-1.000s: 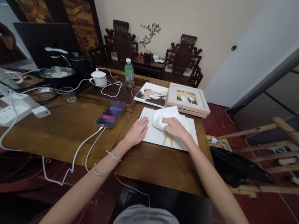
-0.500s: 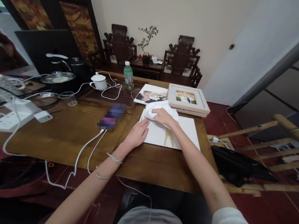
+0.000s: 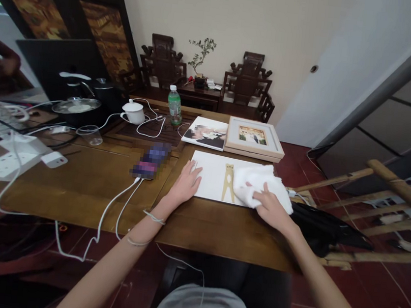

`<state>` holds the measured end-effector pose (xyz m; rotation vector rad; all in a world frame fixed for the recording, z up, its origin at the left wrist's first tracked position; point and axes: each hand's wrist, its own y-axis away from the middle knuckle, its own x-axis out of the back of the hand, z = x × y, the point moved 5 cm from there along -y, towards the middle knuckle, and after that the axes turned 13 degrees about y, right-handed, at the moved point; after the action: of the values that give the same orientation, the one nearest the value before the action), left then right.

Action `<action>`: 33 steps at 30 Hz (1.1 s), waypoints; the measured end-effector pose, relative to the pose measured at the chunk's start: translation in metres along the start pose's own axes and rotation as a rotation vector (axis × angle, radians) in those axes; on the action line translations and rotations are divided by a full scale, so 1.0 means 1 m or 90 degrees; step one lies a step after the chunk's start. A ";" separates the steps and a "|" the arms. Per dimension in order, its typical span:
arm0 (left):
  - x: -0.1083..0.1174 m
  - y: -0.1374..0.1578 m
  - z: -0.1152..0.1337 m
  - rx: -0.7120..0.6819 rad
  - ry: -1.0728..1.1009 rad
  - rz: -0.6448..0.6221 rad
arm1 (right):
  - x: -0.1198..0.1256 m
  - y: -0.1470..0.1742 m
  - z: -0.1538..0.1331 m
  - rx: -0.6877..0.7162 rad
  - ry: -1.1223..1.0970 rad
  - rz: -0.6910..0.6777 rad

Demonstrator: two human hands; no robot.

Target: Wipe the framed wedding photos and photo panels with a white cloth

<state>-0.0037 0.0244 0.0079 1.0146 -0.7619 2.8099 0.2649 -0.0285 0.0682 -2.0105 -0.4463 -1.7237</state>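
A flat white board [image 3: 210,177] with a tan, two-legged shape [image 3: 228,181] on its face lies on the wooden table. My left hand [image 3: 186,181] rests with fingers stretched out on the board's left edge. Over the board's right end, my right hand [image 3: 271,208] presses a crumpled white cloth [image 3: 257,182], its fingers closed on it. The cloth covers the board's right edge and hangs past the table's side. Just beyond the board lie a photo print [image 3: 206,133] and a framed photo [image 3: 254,136] on a stack.
Left of the board a phone [image 3: 149,160] lies with white cables. Farther back stand a green-labelled bottle [image 3: 175,105] and a lidded white cup [image 3: 133,112]. A power strip [image 3: 8,156], pot [image 3: 77,109] and plastic cup [image 3: 91,134] occupy the left. Bamboo poles [image 3: 401,191] stand at right.
My right hand has carried the white cloth from the board's upper left across to its right end, uncovering the tan shape. My left hand has stayed at the left edge.
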 end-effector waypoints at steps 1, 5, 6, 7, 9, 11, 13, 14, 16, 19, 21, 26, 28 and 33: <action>0.001 0.001 -0.002 0.021 -0.006 0.017 | 0.002 0.013 -0.004 0.005 -0.024 -0.017; 0.006 -0.001 -0.003 0.068 0.014 0.041 | 0.008 0.040 0.001 -0.036 -0.123 -0.033; 0.008 -0.003 -0.002 0.072 0.034 0.043 | 0.008 0.042 0.004 -0.045 -0.143 -0.020; 0.010 -0.006 -0.002 0.084 0.060 0.047 | 0.008 0.042 0.006 -0.048 -0.162 -0.006; 0.016 -0.010 -0.004 0.137 0.144 0.066 | 0.004 0.040 0.009 -0.047 -0.200 0.017; 0.023 -0.014 -0.006 0.202 0.280 0.095 | 0.001 0.039 0.010 -0.053 -0.238 0.033; 0.032 -0.015 -0.003 0.246 0.442 0.128 | 0.000 0.040 0.011 -0.071 -0.253 0.043; 0.038 -0.016 0.000 0.267 0.510 0.136 | 0.000 0.040 0.012 -0.083 -0.251 0.049; 0.049 -0.016 0.014 0.278 0.614 0.129 | 0.002 0.039 0.013 -0.117 -0.233 0.078; 0.068 -0.014 0.043 0.258 0.673 0.131 | 0.009 0.031 0.002 -0.184 -0.210 0.173; 0.079 -0.012 0.065 0.226 0.660 0.145 | 0.014 0.019 -0.022 -0.165 -0.203 0.211; 0.103 0.003 0.114 0.186 0.619 0.182 | 0.027 -0.005 -0.113 0.081 -0.099 0.213; 0.114 0.013 0.134 0.174 0.595 0.182 | 0.032 -0.006 -0.131 0.095 -0.040 0.250; 0.133 0.032 0.173 0.129 0.568 0.187 | 0.038 0.004 -0.118 0.018 -0.066 0.310</action>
<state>-0.0132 -0.0995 0.1896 -0.4215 -0.5259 3.1280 0.1745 -0.0963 0.1190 -1.9864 -0.0029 -1.3117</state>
